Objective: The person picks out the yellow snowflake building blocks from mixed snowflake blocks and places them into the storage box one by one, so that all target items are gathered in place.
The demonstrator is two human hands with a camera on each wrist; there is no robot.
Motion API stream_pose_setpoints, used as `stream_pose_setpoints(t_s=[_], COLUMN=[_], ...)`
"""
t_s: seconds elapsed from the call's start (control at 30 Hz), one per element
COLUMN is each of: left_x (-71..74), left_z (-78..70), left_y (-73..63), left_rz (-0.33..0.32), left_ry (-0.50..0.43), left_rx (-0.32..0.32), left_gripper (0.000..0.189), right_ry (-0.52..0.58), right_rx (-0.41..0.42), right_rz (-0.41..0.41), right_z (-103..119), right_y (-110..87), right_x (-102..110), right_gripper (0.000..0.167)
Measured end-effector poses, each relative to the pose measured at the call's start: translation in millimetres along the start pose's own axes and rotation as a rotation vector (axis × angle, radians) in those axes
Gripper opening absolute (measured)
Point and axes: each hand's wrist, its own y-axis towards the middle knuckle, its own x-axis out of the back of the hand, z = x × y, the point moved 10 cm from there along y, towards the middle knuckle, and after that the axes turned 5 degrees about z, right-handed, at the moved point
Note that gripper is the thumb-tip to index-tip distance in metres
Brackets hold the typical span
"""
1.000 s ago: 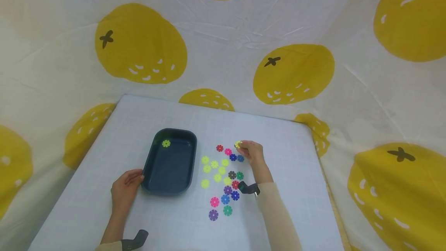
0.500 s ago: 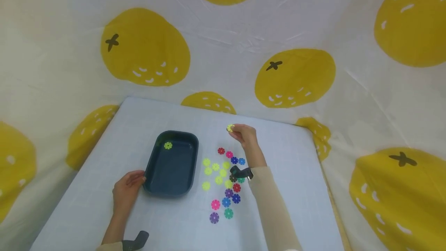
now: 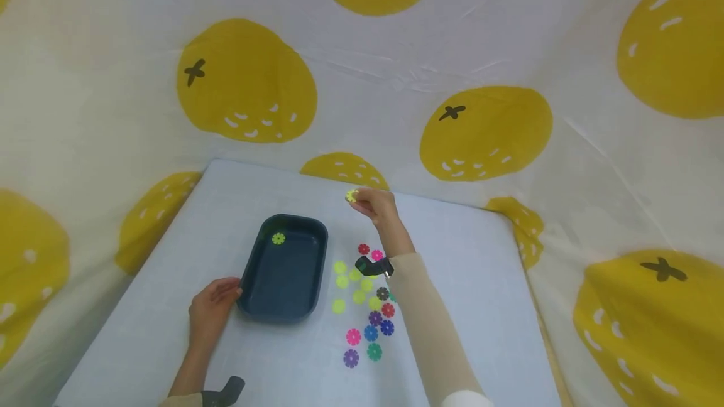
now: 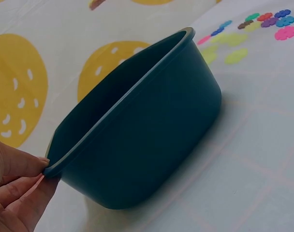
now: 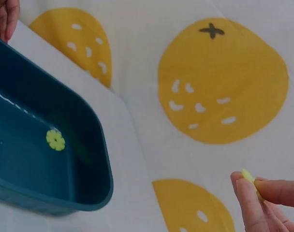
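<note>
A dark teal rectangular tub stands on the white-covered table, its near left rim pinched between the thumb and fingers of my left hand. Inside, near the far end, lies one yellow snowflake-shaped plastic disc. My right hand is raised beyond the tub's far right, pinching another yellow snowflake disc between thumb and fingertips. Several loose yellow discs lie right of the tub. Beside them are red, pink, blue, purple, green and dark discs, some hidden under my right wrist.
The table meets a hanging white cloth with big yellow fruit prints at the back and sides. A dark wrist strap mount sits on my right sleeve, another on the left.
My right hand has lifted away from the loose discs and moved far and left, carrying the yellow snowflake disc. My left hand keeps its hold on the tub's rim.
</note>
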Motion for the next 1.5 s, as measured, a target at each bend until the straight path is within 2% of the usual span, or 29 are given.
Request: stream_pose_setpoints(t_s=[0.1, 0.23, 0.53, 0.73, 1.13, 1.33, 1.5], left_x=[-1.3, -2.0, -1.4, -0.9, -0.1, 0.7, -0.3], left_z=[-1.2, -3.2, -2.2, 1.3, -3.0, -4.2, -2.3], left_y=[0.0, -1.1, -1.1, -2.1, -0.2, -0.7, -1.1], left_rz=[0.002, 0.000, -0.003, 0.003, 0.012, 0.014, 0.032], left_ry=[0.017, 0.038, 0.044, 0.037, 0.023, 0.034, 0.042], left_rx=[-0.010, -0.031, -0.031, -0.010, -0.038, -0.035, -0.030], left_gripper=[0.025, 0.024, 0.024, 0.025, 0.025, 0.025, 0.025], right_ry=[-0.017, -0.030, -0.060, -0.069, -0.160, -0.208, -0.219], right_rx=[-0.005, -0.025, -0.075, -0.124, -0.176, -0.187, -0.205], right_rz=[0.035, 0.058, 0.118, 0.142, 0.119, 0.057, -0.018], right_z=[-1, -10, -48, -80, -115, -142, -163], right_y=[2.0, 3.7, 4.3, 0.7, 0.6, -2.4, -3.1], right_x=[-15, -36, -84, -105, -122, -125, -115], right_gripper=[0.036, 0.031, 0.027, 0.023, 0.011, 0.011, 0.015])
